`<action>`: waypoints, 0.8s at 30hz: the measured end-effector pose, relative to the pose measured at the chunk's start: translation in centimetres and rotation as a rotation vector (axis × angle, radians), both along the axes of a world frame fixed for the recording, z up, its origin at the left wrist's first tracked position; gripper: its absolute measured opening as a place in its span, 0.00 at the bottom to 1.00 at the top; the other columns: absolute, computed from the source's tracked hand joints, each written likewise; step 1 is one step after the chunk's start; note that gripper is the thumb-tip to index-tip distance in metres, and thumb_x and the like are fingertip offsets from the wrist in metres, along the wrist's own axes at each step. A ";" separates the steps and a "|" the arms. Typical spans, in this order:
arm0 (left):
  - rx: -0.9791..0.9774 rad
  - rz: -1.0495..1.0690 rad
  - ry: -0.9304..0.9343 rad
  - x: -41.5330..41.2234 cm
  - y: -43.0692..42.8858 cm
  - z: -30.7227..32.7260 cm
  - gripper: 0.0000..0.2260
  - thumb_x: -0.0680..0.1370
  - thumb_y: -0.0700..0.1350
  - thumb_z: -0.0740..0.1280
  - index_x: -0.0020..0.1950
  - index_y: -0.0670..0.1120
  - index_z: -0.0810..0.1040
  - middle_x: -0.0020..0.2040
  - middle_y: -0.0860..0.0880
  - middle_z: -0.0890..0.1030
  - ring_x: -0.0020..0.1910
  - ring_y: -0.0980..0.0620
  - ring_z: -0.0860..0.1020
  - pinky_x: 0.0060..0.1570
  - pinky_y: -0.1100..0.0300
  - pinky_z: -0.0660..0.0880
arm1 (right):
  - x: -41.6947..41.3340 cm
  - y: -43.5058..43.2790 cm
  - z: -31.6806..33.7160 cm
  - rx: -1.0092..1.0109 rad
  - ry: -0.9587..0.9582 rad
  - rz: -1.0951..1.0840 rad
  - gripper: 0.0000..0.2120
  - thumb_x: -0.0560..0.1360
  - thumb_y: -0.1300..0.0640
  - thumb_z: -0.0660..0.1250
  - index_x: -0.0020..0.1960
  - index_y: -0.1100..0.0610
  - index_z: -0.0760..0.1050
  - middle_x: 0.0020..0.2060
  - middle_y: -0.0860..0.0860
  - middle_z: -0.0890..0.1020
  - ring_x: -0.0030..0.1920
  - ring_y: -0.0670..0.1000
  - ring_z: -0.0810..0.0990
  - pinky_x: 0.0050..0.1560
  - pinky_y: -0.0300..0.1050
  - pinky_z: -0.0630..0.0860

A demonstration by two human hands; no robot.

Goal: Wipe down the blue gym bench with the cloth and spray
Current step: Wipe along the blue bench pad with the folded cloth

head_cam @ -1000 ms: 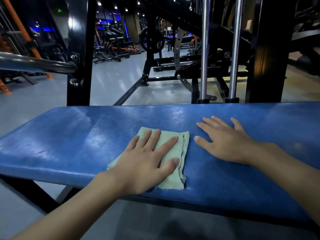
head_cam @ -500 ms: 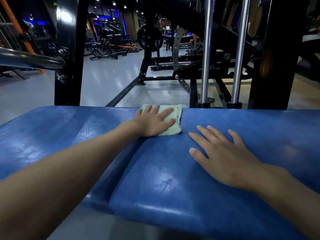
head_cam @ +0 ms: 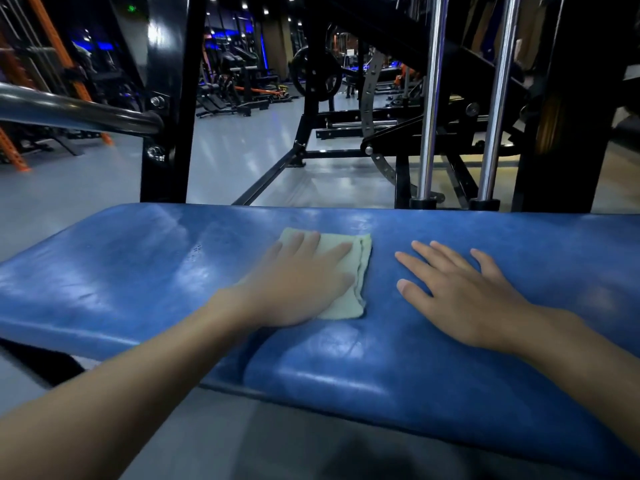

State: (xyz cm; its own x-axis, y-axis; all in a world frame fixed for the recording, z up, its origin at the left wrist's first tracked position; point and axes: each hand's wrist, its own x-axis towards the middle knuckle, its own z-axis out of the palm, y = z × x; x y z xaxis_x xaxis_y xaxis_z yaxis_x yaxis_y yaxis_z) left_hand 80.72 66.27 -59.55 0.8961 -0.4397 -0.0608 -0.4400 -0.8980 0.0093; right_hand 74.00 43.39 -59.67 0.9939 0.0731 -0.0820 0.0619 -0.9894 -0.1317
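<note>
The blue padded gym bench point(head_cam: 138, 271) runs across the whole view, its surface shiny with streaks. A folded pale green cloth point(head_cam: 349, 299) lies flat on the middle of the pad. My left hand point(head_cam: 298, 285) presses on the cloth with straight, spread fingers and looks blurred. My right hand point(head_cam: 460, 292) rests flat on the bare pad just right of the cloth, fingers spread, holding nothing. No spray bottle is in view.
A black upright post point(head_cam: 169, 98) with a chrome bar point(head_cam: 69, 110) stands behind the bench at left. Two chrome guide rods point(head_cam: 429, 98) and a black frame point(head_cam: 571, 98) stand behind it at right. Grey floor and other gym machines lie beyond.
My left hand pushed the cloth to the bench's far edge, then drew it back toward the middle of the pad. My right hand stayed flat in place.
</note>
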 end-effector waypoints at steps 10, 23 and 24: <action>-0.028 0.067 0.011 -7.2 2.0 0.9 0.35 0.70 0.73 0.35 0.77 0.69 0.46 0.82 0.51 0.45 0.79 0.51 0.40 0.75 0.41 0.40 | -0.2 1.2 1.3 0.010 -0.042 0.048 0.26 0.82 0.39 0.44 0.79 0.41 0.46 0.80 0.43 0.46 0.79 0.46 0.40 0.75 0.63 0.37; -0.012 0.110 -0.014 12.4 -3.3 -0.3 0.31 0.75 0.72 0.42 0.77 0.67 0.48 0.80 0.46 0.54 0.79 0.43 0.51 0.74 0.40 0.49 | 0.0 2.0 -0.2 -0.010 -0.033 0.051 0.31 0.77 0.35 0.35 0.79 0.39 0.42 0.79 0.41 0.41 0.78 0.44 0.36 0.76 0.61 0.38; -0.015 0.121 -0.008 13.6 -3.6 -0.1 0.32 0.74 0.72 0.42 0.77 0.67 0.49 0.80 0.46 0.57 0.78 0.43 0.54 0.74 0.39 0.51 | -0.1 2.0 -0.2 -0.014 -0.038 0.050 0.33 0.74 0.34 0.32 0.78 0.39 0.41 0.79 0.41 0.40 0.78 0.43 0.36 0.76 0.60 0.38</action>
